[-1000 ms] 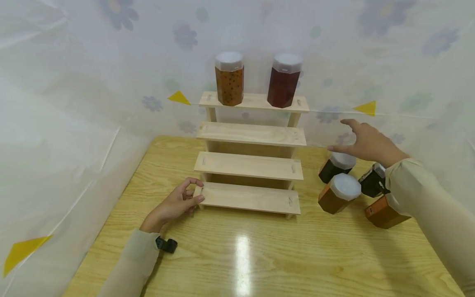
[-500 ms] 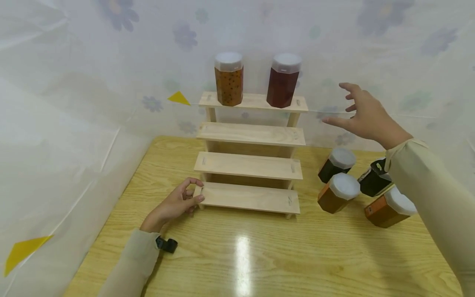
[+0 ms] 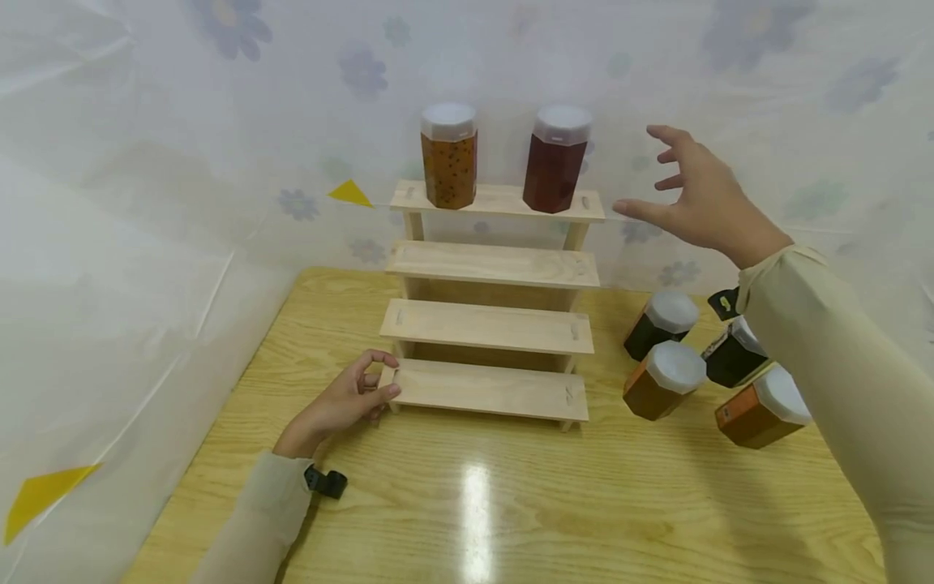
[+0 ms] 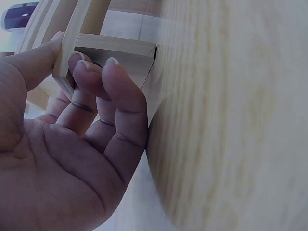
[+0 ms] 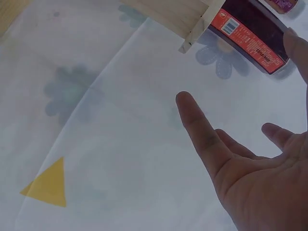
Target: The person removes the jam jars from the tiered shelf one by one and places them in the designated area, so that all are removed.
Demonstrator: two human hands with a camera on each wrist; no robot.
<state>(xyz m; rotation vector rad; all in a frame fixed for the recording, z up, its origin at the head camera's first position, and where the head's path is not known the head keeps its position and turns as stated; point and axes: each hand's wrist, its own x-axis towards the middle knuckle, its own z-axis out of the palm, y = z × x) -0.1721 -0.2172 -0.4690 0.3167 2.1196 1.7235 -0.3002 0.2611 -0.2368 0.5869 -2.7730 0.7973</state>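
Observation:
A stepped wooden display rack point(image 3: 485, 326) with several shelves stands on the table. At the left end of its lowest shelf, my left hand point(image 3: 343, 403) grips the board; in the left wrist view the thumb point(image 4: 41, 60) lies on one face and curled fingers behind the other. On the top shelf are a jar with orange, dark-specked contents point(image 3: 448, 169) and a dark red jar point(image 3: 554, 172), both white-lidded. My right hand point(image 3: 704, 195) hovers in the air right of the dark red jar, fingers spread, holding nothing. The right wrist view shows that jar's orange-red label point(image 5: 248, 41).
On the table to the right are a dark green jar point(image 3: 660, 326), an amber jar point(image 3: 662, 381), another dark jar point(image 3: 733, 354) and an orange-labelled jar point(image 3: 761, 408). A flowered white sheet point(image 3: 292, 105) with yellow triangles hangs behind and at the sides.
My right hand has risen from over the right-hand jars and moved up and left toward the dark red jar. The left hand has kept its grip on the rack.

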